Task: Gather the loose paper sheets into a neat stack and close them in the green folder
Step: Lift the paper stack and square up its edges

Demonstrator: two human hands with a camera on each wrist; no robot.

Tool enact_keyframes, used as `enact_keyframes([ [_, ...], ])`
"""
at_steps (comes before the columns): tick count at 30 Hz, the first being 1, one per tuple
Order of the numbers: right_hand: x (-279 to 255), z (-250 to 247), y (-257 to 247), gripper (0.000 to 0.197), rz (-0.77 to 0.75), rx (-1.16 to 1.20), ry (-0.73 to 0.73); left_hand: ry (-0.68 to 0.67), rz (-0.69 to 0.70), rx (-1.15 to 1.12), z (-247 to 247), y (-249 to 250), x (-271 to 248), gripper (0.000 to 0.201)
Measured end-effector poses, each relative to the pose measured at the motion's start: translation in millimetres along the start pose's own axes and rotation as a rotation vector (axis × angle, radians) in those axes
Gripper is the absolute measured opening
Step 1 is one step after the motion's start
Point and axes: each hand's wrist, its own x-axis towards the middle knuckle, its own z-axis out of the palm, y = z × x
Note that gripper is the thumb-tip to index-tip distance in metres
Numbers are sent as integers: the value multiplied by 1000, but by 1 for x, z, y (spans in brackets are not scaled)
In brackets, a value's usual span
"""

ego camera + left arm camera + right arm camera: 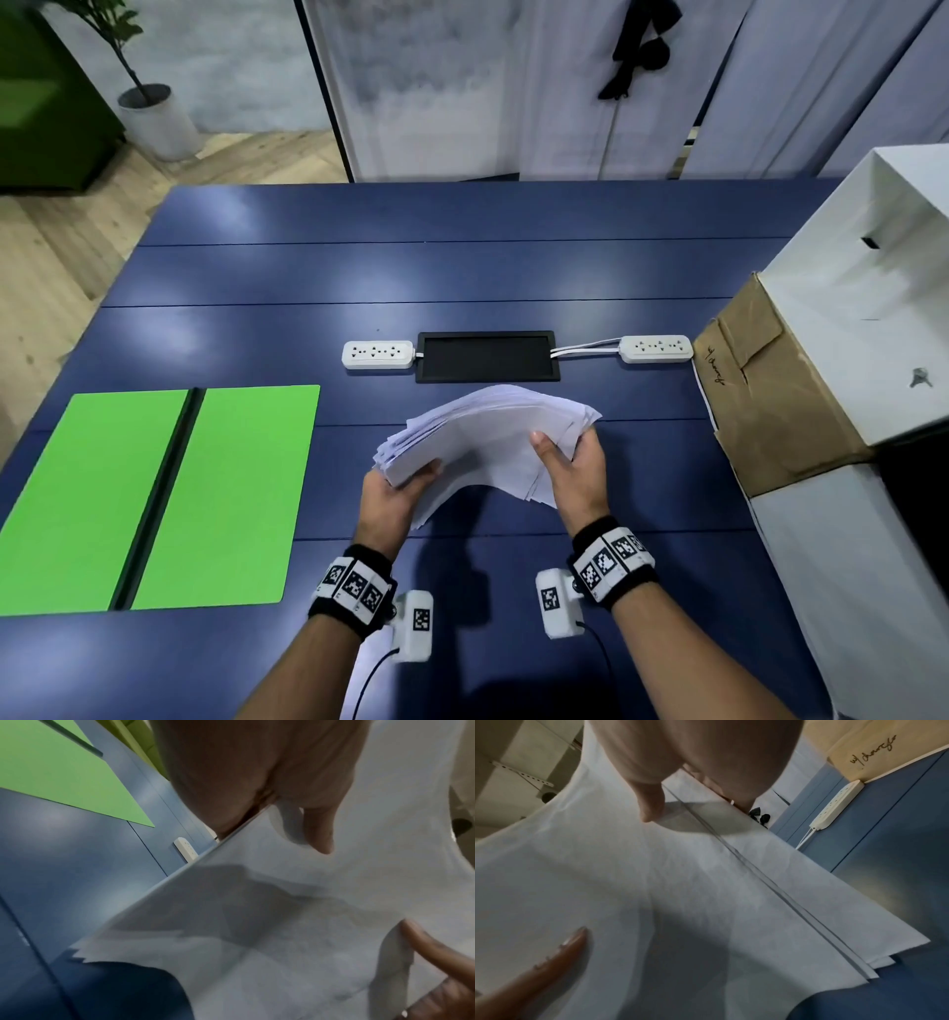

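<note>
A fanned bundle of white paper sheets (482, 442) hangs above the middle of the blue table, held between both hands. My left hand (398, 488) grips its left edge, thumb on top and fingers beneath. My right hand (567, 465) grips its right side the same way. The sheets' edges are staggered and the bundle bows upward. In the left wrist view the paper sheets (282, 923) fill the frame, with my thumb (318, 829) pressing on them. In the right wrist view my thumb (652, 801) lies on the sheets (654, 892). The green folder (154, 493) lies open flat at the table's left.
Two white power strips (377, 354) (656, 349) flank a black cable tray (486, 356) just behind the paper. A brown cardboard box (770, 390) and white boxes (873, 308) stand at the table's right edge. A potted plant (149, 113) stands on the floor far left.
</note>
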Motion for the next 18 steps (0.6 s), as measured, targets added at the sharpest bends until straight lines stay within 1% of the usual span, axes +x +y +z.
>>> enact_keyframes([
  [6,10,4,-2,52,44,25,-111,9,86,-115,0,18,8,31],
  [9,14,2,0,49,85,11,-130,29,128,-135,3,30,13,29],
  [12,15,1,-3,42,94,-5,-140,68,187,-149,7,42,14,31],
  [15,12,1,-14,39,31,26,-129,132,243,-153,12,55,13,16],
  [16,11,2,-20,42,-14,49,-137,164,263,-137,14,61,12,18],
  [18,7,4,-31,45,-95,72,-149,241,271,-81,20,68,13,30],
])
